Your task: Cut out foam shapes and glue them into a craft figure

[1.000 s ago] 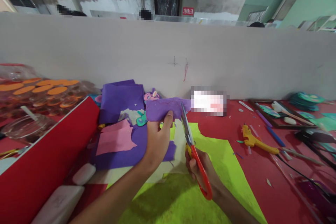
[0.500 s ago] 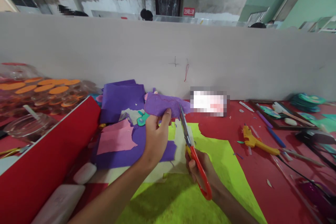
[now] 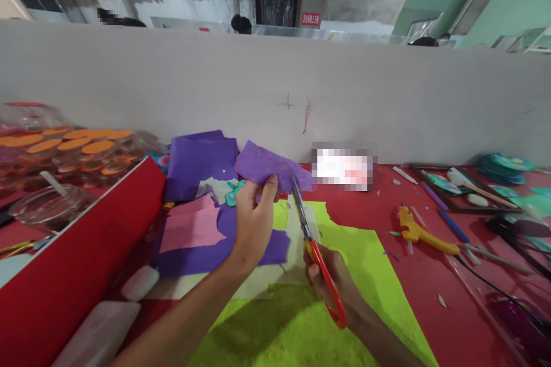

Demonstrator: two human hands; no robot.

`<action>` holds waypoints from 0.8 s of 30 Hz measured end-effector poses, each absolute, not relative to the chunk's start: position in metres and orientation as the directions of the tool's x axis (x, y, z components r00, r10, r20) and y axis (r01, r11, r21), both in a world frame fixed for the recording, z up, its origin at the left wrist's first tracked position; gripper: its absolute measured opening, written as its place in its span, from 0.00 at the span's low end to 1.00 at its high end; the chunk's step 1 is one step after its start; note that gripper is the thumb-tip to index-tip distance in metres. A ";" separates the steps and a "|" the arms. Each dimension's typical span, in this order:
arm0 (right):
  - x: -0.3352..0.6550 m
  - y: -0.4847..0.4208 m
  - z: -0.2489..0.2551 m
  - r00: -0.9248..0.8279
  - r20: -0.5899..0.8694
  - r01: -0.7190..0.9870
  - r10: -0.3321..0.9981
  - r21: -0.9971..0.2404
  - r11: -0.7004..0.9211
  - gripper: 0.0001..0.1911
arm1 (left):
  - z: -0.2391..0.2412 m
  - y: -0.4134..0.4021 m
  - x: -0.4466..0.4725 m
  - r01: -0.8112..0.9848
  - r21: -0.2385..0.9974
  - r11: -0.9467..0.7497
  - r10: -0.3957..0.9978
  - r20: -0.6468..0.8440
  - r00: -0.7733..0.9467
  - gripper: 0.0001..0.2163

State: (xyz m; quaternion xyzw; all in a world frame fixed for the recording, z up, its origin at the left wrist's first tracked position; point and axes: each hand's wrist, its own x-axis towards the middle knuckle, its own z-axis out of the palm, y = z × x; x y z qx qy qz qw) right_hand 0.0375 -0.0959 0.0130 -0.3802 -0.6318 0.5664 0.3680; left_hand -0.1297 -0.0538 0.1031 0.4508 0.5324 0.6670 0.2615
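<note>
- Pinching the small purple felt piece between thumb and fingers, the left hand holds it lifted above the far-left corner of the lime-green felt sheet.
- The piece's long axis runs left to right, dipping toward the right; the grip sits on its lower edge, near the middle.
- The right hand, over the middle of the green sheet, is closed through the loops of the red-handled steel scissors.
- The blades point away and slightly leftward, their tips meeting the piece's lower right edge, just right of the left thumb; whether they are parted cannot be told.
- Only the left hand touches the piece; the right reaches it through the blades.
</note>
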 end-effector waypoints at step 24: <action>0.031 -0.104 0.004 -0.452 0.045 -0.078 0.891 -0.997 0.011 0.31 | 0.104 -0.051 -0.135 0.325 0.900 -0.289 0.839 0.402 -0.367 0.15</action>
